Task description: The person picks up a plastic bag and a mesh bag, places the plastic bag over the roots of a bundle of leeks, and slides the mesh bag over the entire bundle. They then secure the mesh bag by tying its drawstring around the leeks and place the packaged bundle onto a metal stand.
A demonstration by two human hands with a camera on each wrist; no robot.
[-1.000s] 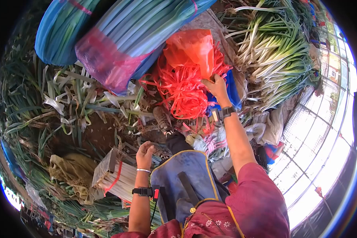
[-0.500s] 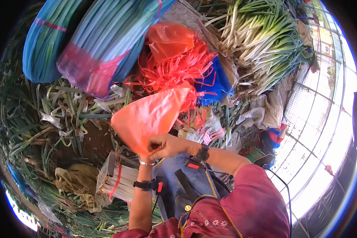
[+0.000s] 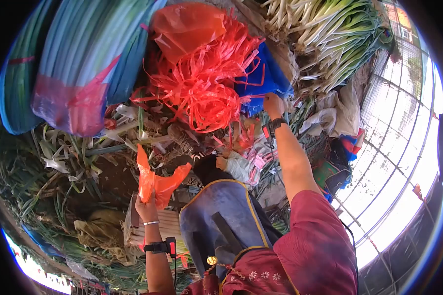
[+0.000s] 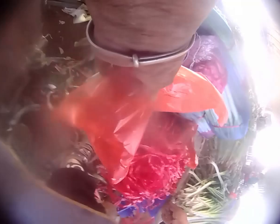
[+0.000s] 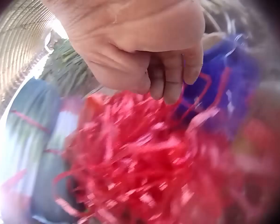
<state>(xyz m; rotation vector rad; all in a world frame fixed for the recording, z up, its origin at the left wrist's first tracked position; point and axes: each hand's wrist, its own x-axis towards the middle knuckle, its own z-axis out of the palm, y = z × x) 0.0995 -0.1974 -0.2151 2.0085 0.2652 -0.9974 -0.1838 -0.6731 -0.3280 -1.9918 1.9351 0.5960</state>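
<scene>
An orange-red plastic bag (image 3: 155, 179) is gripped by my left hand (image 3: 146, 209), its two loose ends flaring up and to the right. In the left wrist view the same bag spreads out below the bangle and covers much of the fingers. My right hand (image 3: 274, 105) is at the near edge of a blue plastic sheet (image 3: 266, 73), fingers bent downward. The right wrist view shows these fingers (image 5: 172, 86) loosely curled, with nothing visible between them. Beside them lies a heap of red plastic strips (image 3: 202, 83), topped by another orange-red plastic bag (image 3: 189, 27).
Long bundles of green onions (image 3: 79, 59) in blue and pink wrapping lie at upper left. Loose green onions (image 3: 325, 44) are piled at upper right. A bundle of pale stalks (image 3: 165, 221) sits by my left forearm, near a brown cloth (image 3: 103, 228). Wire mesh (image 3: 389, 147) stands at right.
My right hand took an orange-red bag from the heap and brought it to my left hand, which now holds it further left. The right hand has moved back out to the blue sheet.
</scene>
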